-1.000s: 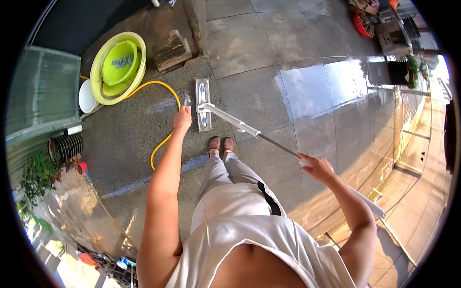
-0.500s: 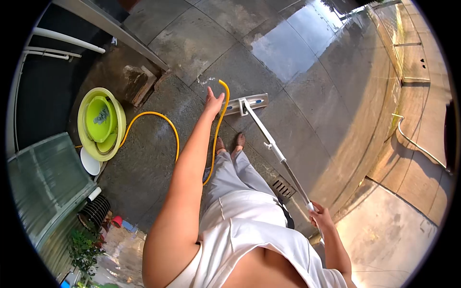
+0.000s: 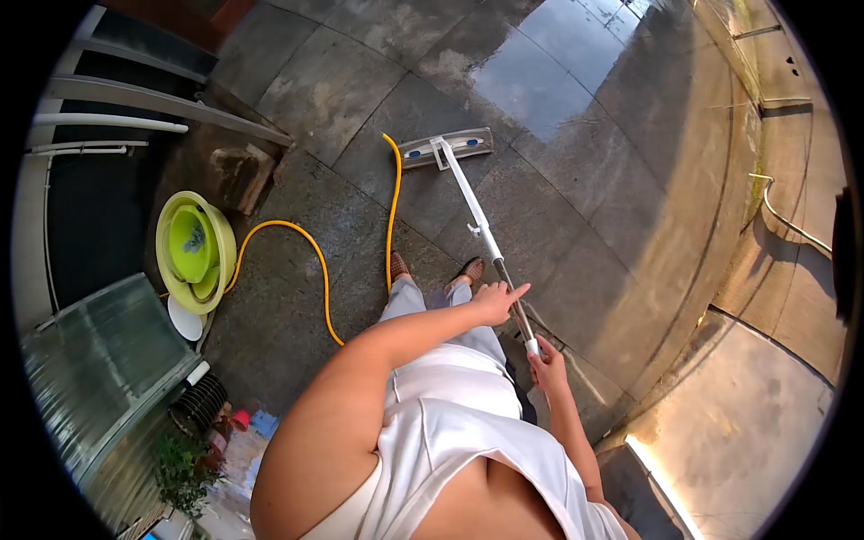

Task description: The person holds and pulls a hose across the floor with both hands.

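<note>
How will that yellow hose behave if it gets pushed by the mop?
The hose lies in loose curves, so it is probably floppy and would slide or bend rather than resist. The floor looks wet and shiny, so it likely skids easily. Its free end near the mop head could flick aside.

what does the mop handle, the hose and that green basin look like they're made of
Mop handle: looks like metal, pale and smooth, with a white plastic-looking collar. Hose: flexible rubber or vinyl, glossy yellow, lying in curves. Green basin: probably plastic, uniform bright lime, smooth molded rim.
</note>
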Tool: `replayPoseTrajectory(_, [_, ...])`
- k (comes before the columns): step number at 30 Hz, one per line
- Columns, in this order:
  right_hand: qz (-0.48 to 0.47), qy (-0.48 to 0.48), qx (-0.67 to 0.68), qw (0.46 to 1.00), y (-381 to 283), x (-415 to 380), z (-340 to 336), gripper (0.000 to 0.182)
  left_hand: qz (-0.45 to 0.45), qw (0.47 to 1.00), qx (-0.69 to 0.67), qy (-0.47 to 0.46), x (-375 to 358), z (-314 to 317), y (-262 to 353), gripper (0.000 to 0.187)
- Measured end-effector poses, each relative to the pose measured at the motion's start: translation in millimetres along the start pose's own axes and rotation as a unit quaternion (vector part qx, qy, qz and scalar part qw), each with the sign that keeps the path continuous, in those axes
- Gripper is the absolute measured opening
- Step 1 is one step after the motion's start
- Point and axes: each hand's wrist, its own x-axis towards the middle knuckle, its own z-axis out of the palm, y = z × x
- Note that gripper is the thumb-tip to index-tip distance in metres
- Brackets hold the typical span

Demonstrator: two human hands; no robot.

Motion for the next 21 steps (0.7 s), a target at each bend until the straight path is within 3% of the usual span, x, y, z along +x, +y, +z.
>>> replayPoseTrajectory(1, [-0.014, 0.012, -0.043, 0.999, -11, 24, -3, 0.051, 0.061, 0.991, 0.116, 0.037, 7, 3, 11, 0.088])
replayPoseTrajectory(4, [-0.059, -0.042, -0.103, 0.992, -34, 64, -26, 0.061, -0.064, 0.996, -0.013, -0.062, 32, -2, 35, 0.086])
replayPoseTrajectory(6, [-0.085, -0.104, -0.098, 0.986, -31, 75, -46, 0.068, -0.033, 0.997, 0.027, -0.058, 41, -11, 46, 0.081])
replayPoseTrajectory(8, [0.008, -0.2, -0.007, 0.98, -23, 50, -81, 0.077, 0.001, 0.994, 0.087, -0.071, 56, -12, 56, 0.069])
replayPoseTrajectory(11, [0.108, -0.284, 0.126, 0.944, -12, -29, -149, 0.078, 0.048, 0.966, 0.23, -0.11, 89, 1, 73, 0.042])
replayPoseTrajectory(13, [0.14, -0.251, 0.078, 0.955, 10, -79, -183, 0.072, 0.077, 0.922, 0.356, -0.131, 114, 10, 74, 0.023])
replayPoseTrajectory(14, [0.106, -0.205, 0.06, 0.971, 12, -100, -190, 0.069, 0.092, 0.937, 0.33, -0.072, 120, 20, 69, 0.012])
replayPoseTrajectory(17, [0.063, -0.038, -0.075, 0.994, -15, -109, -189, 0.055, 0.122, 0.952, 0.28, 0.03, 126, -11, 67, 0.011])
replayPoseTrajectory(21, [0.04, -0.039, -0.101, 0.993, -63, -65, -178, 0.049, 0.096, 0.955, 0.276, 0.044, 146, -49, 23, 0.012])
